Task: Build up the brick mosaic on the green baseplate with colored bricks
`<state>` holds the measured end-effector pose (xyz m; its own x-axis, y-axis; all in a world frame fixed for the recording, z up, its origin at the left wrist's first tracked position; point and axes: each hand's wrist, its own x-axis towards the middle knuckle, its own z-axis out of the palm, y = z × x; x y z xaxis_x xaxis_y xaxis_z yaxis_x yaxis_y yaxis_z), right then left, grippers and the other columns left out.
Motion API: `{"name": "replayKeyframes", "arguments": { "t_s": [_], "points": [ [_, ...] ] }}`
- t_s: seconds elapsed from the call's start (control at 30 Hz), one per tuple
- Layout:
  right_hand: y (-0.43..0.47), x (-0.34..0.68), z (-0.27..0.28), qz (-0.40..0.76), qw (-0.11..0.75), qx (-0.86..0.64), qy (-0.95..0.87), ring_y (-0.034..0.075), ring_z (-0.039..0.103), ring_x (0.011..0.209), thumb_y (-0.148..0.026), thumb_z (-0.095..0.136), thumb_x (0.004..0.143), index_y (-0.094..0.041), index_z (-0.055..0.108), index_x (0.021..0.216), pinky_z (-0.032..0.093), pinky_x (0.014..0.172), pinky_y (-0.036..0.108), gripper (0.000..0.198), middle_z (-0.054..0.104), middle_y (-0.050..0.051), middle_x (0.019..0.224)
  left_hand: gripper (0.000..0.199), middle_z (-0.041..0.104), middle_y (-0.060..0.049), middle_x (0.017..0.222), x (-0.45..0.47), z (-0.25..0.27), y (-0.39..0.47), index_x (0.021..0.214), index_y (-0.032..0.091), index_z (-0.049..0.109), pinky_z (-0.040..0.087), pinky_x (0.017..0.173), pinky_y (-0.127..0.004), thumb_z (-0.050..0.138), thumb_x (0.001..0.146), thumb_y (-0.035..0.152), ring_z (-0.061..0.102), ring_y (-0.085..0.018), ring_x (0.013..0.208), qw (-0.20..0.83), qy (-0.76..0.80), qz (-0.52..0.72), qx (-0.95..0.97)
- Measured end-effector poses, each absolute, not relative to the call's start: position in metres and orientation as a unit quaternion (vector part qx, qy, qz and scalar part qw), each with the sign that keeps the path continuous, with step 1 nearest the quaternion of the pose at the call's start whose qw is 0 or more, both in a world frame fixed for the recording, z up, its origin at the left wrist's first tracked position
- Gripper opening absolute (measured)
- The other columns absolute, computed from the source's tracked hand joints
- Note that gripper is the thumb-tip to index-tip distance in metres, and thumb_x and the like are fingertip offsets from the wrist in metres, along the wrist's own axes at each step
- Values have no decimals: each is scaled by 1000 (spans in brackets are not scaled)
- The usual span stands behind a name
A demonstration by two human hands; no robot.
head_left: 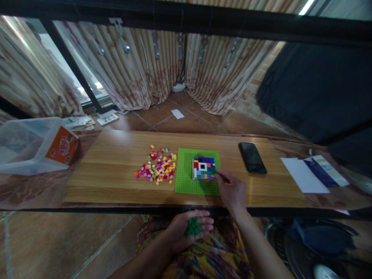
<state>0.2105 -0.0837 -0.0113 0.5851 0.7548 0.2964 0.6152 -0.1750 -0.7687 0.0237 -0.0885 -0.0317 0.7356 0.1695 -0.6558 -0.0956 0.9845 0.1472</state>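
Note:
My left hand (177,232) is palm up over my lap, fingers stretched out, and holds a small heap of dark green toy bricks (193,226). A square block of many-coloured toy bricks (200,175) stands on a light green studded baseplate (183,174). On its top, a white ring surrounds a black middle. My right hand (232,190) is closed in a pinch at the right side of this block, its fingertips touching or almost touching it. Whatever lies between those fingertips is too small to make out.
Left of the baseplate lies a loose pile of small bricks (159,169) on the wooden board (107,166). A black phone (252,157) rests to the right. A clear plastic bin (31,143) stands far left; papers (305,176) lie far right. A dark bar (186,17) crosses overhead.

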Motion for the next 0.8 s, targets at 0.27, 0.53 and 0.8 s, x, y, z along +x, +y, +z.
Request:
{"name": "replayKeyframes", "arguments": {
  "t_s": [0.27, 0.53, 0.8],
  "points": [
    [-83, 210, -2, 77, 427, -792, -430, 20, 66, 69, -33, 60, 74, -17, 69, 82, 52, 66, 32, 21, 71, 6, 78, 29, 68, -13, 92, 23, -31, -88, 99, 7, 64, 43, 83, -31, 59, 77, 26, 64, -19, 81, 929, 360, 62, 52],
    [-78, 216, -5, 97, 423, -788, -438, 20, 66, 69, -38, 63, 72, -17, 67, 80, 51, 65, 31, 23, 71, 6, 75, 30, 68, -14, 90, 24, -31, -87, 99, 6, 63, 44, 81, -32, 57, 78, 27, 64, -19, 80, 926, 369, 63, 51],
    [-82, 220, -12, 189, 496, -753, -389, 20, 65, 74, -47, 64, 71, -16, 66, 88, 51, 69, 33, 36, 71, 8, 83, 29, 68, -13, 90, 24, -34, -88, 98, 6, 63, 44, 81, -32, 56, 79, 26, 64, -19, 78, 928, 363, 59, 57]
  ]
}}
